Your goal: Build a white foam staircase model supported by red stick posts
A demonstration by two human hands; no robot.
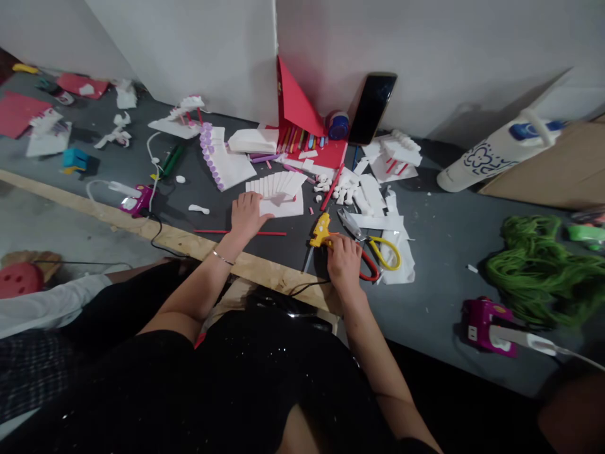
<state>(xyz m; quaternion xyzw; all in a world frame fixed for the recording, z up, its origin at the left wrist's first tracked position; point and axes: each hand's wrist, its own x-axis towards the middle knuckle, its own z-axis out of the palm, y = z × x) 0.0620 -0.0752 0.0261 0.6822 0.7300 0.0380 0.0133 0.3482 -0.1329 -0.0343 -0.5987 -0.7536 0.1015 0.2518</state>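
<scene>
While touching pleated model (278, 186) with spread left hand (248, 217), grips glue gun (320, 231) at model's four o'clock in curled right hand (345, 260). Note phone (373, 108) at gun's one o'clock.

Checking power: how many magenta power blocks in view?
2: one magenta block left of the left hand, another block near the green yarn. More may be hidden.

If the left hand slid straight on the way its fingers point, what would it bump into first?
Probably the fanned white strips just ahead of the left hand; whether it already touches them is hard to tell.
</scene>
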